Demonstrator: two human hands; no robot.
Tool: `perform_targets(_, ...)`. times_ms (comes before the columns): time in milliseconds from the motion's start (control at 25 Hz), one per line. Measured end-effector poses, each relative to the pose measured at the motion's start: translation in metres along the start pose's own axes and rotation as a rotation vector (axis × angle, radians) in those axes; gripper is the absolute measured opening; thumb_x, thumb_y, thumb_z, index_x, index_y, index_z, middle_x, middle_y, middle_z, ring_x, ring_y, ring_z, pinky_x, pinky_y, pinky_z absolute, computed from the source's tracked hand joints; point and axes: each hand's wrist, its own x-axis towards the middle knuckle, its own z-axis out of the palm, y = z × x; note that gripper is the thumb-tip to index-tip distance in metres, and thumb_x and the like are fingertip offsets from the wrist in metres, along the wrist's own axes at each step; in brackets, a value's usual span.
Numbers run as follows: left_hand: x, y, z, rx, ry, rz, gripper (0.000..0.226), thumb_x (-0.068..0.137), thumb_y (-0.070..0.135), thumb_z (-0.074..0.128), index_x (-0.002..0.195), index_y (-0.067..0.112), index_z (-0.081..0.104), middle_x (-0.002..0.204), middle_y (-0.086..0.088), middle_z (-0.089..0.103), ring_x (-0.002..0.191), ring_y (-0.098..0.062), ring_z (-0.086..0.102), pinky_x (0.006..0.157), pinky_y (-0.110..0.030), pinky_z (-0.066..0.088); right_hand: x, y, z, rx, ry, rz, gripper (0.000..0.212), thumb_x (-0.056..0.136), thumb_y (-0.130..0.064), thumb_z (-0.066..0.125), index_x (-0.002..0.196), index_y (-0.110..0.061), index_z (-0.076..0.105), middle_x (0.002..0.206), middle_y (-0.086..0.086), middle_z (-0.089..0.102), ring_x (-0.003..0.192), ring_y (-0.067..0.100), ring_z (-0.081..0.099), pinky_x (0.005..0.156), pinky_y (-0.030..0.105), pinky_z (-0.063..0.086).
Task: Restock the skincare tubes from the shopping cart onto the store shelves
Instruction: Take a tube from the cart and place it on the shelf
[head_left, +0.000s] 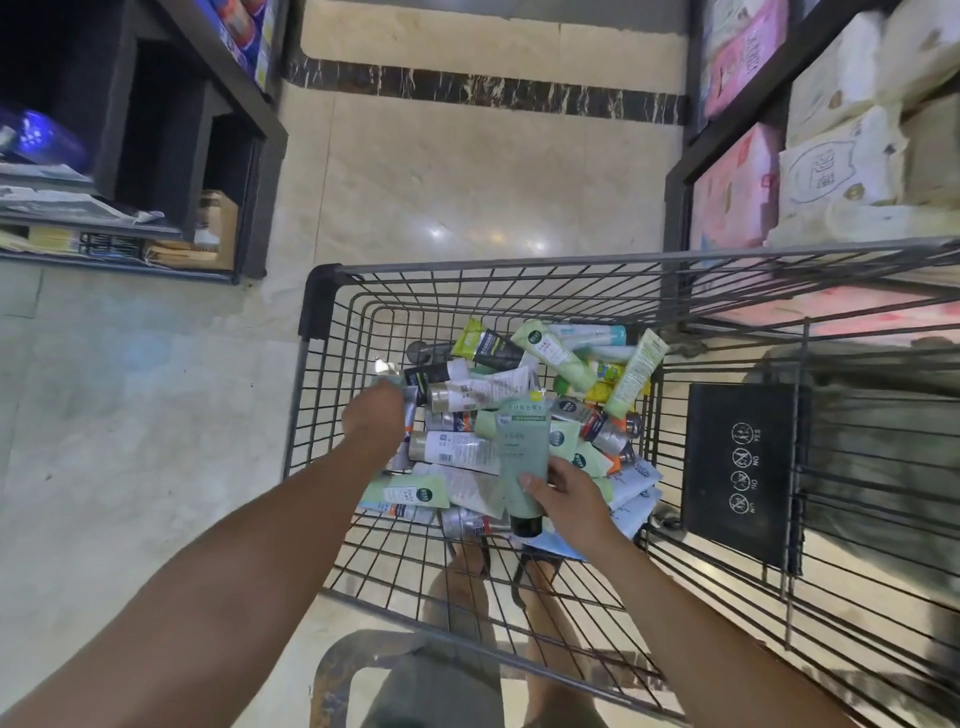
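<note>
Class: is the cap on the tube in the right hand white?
No, the green tube held by the right hand has a black cap.

Both arms extended forward; left hand (375, 418) lowered, fingers hidden; right hand (569, 496) gripping green tube (522, 457).

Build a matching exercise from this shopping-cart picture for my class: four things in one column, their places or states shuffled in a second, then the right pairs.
Things
1. grey-green tube with black cap
2. left hand
3. black warning panel
4. pink packs

Places or states
A. on the store shelf at the picture's right
B. gripped by the right hand
C. mounted inside the shopping cart
D. down among the heaped skincare tubes

Pairs: 1-B, 2-D, 3-C, 4-A
</note>
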Motion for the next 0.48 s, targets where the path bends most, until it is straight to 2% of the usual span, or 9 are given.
perform_targets(120,0.014,0.003,0.004,0.042,-0.013,-0.018,0.017,0.099,0.01,0.059,0.116,0.009,0.061,0.087,-0.004,0.062,0.094,-0.027,0.071,0.064,-0.033,0.046,0.006,0.01,-0.003,0.02,0.007,0.014,0.055,0.077,-0.063,0.069,0.119,-0.028,0.069,0.116,-0.011,0.074,0.106,0.014,0.071,0.093,0.045,0.059)
perform_targets(200,0.014,0.004,0.003,0.098,-0.007,-0.006,0.015,0.098,0.013,0.061,0.112,0.011,0.064,0.082,-0.002,0.058,0.091,-0.027,0.07,0.064,-0.032,0.046,0.01,0.015,-0.004,0.02,0.02,0.02,0.063,0.073,-0.066,0.068,0.121,-0.027,0.069,0.116,-0.01,0.074,0.105,0.013,0.071,0.092,0.045,0.059)
perform_targets(360,0.004,-0.001,0.001,0.021,0.003,-0.054,0.021,0.098,0.009,0.058,0.119,0.01,0.062,0.106,-0.01,0.072,0.1,-0.031,0.07,0.071,-0.036,0.05,0.008,0.007,-0.005,-0.037,0.03,0.027,0.035,0.092,-0.043,0.071,0.121,-0.024,0.068,0.116,-0.009,0.073,0.103,0.011,0.07,0.092,0.041,0.059)
perform_targets(440,-0.001,-0.005,0.0,-0.084,0.014,-0.071,0.016,0.101,0.013,0.055,0.114,0.01,0.063,0.105,-0.012,0.072,0.095,-0.031,0.068,0.073,-0.037,0.053,0.004,0.002,-0.007,-0.057,0.026,0.011,0.024,0.095,-0.037,0.07,0.116,-0.028,0.068,0.114,-0.011,0.072,0.101,0.009,0.07,0.091,0.039,0.06)
perform_targets(480,-0.005,-0.006,-0.004,-0.172,0.02,-0.083,0.018,0.105,0.021,0.049,0.108,0.011,0.064,0.101,-0.012,0.072,0.089,-0.03,0.067,0.072,-0.036,0.054,0.002,-0.002,-0.008,-0.064,0.019,0.001,0.021,0.095,-0.037,0.07,0.114,-0.03,0.067,0.113,-0.012,0.072,0.1,0.008,0.07,0.09,0.039,0.06)
